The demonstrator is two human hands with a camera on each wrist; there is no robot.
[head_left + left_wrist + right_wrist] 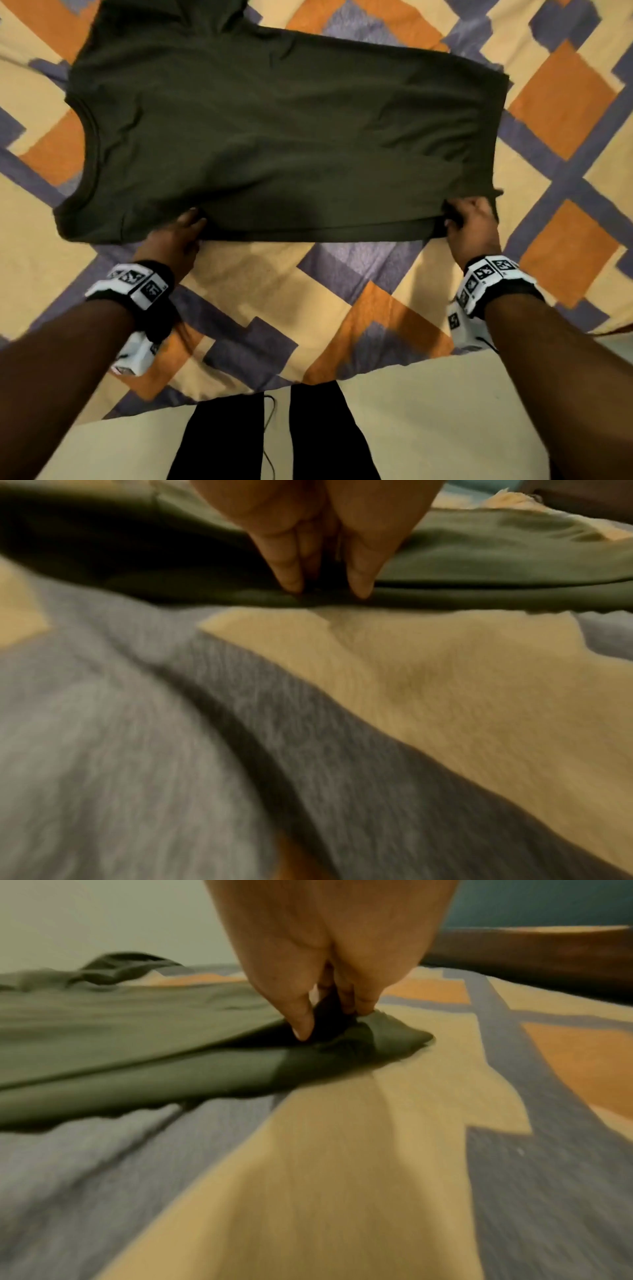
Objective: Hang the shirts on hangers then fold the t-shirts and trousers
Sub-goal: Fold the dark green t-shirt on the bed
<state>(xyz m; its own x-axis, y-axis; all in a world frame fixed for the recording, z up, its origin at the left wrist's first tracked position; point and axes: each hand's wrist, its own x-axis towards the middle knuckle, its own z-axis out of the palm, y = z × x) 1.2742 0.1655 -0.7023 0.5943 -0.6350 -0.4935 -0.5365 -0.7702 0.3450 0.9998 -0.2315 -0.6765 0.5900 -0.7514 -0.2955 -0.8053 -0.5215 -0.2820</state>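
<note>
A dark olive t-shirt (274,130) lies spread sideways on the bed, its neck opening at the left and its hem at the right. Its near side is turned over into a narrow fold along the front edge. My left hand (186,228) pinches that folded edge near the shoulder; the left wrist view shows the fingertips (291,584) pressed into the green t-shirt (479,558). My right hand (460,219) pinches the same fold at the hem corner, and in the right wrist view its fingers (303,1026) grip the bunched t-shirt (137,1047).
The bedsheet (274,284) is patterned in orange, cream and purple blocks and covers the whole bed. Its near edge (428,377) runs just in front of my legs in black trousers (322,435). A dark wooden bed frame (548,958) shows far right.
</note>
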